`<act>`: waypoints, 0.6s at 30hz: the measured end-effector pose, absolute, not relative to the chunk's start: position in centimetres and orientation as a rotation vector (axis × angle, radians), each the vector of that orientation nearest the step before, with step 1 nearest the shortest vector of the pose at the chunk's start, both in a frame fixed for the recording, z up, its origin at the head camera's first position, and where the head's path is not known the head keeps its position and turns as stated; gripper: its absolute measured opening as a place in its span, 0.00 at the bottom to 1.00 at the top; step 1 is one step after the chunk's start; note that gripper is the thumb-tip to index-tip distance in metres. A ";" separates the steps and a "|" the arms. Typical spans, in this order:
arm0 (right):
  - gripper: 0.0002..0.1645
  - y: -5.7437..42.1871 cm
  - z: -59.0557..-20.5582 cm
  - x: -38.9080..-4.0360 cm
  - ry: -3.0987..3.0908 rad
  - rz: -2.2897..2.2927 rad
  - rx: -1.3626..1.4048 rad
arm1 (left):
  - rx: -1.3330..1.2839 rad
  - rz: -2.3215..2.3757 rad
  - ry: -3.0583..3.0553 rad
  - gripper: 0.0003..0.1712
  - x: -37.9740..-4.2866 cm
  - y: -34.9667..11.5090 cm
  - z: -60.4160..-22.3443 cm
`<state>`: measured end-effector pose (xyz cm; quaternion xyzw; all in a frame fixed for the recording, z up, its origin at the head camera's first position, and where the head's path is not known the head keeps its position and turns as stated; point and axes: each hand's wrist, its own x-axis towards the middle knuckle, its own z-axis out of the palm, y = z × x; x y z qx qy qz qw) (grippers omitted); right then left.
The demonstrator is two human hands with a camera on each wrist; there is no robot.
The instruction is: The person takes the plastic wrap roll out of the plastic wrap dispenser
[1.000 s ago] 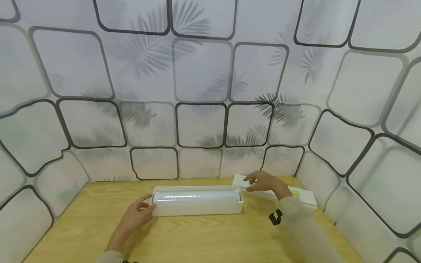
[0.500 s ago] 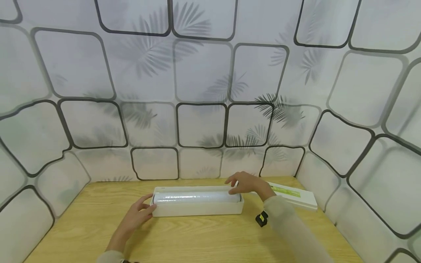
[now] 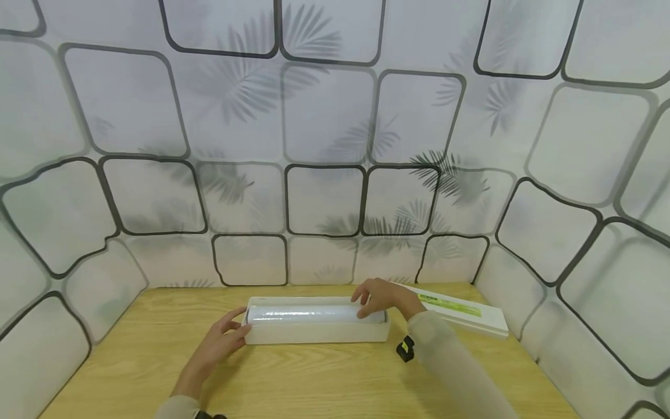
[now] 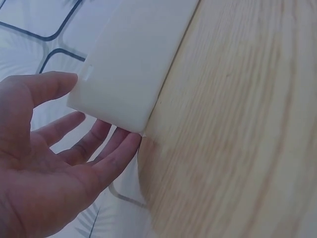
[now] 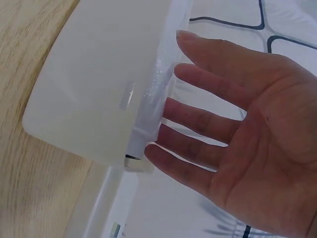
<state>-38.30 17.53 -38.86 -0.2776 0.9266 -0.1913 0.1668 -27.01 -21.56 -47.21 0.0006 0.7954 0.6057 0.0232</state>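
A long white open box (image 3: 316, 333) lies on the wooden table (image 3: 314, 384) with a roll of clear film (image 3: 309, 314) inside it. My left hand (image 3: 238, 326) is at the box's left end, fingers straight and touching the end wall (image 4: 124, 69). My right hand (image 3: 366, 304) reaches over the right end of the roll, fingers spread and nearly straight, their tips (image 5: 185, 73) at the film roll (image 5: 159, 82). Neither hand grips anything. In the right wrist view the box's end (image 5: 89, 89) fills the left side.
A flat white lid (image 3: 463, 317) with a green label lies at the back right, behind my right arm. Patterned wall panels (image 3: 324, 174) enclose the table at the back and on both sides. A small black device (image 3: 403, 349) hangs at my right wrist.
My right hand has left the white lid and moved left to the right end of the film roll. My left hand has stayed at the box's left end.
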 end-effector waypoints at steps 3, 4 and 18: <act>0.22 17.4 -39.4 -38.6 2.638 -0.544 -0.758 | 0.000 1.878 2.461 0.36 -27.1 -21.6 -47.3; 0.22 17.3 -39.5 -38.8 2.639 -0.538 -0.757 | -0.001 1.881 2.460 0.36 -27.1 -21.6 -47.3; 0.23 16.4 -39.9 -39.0 2.634 -0.491 -0.723 | 0.005 1.891 2.461 0.36 -27.2 -21.6 -47.2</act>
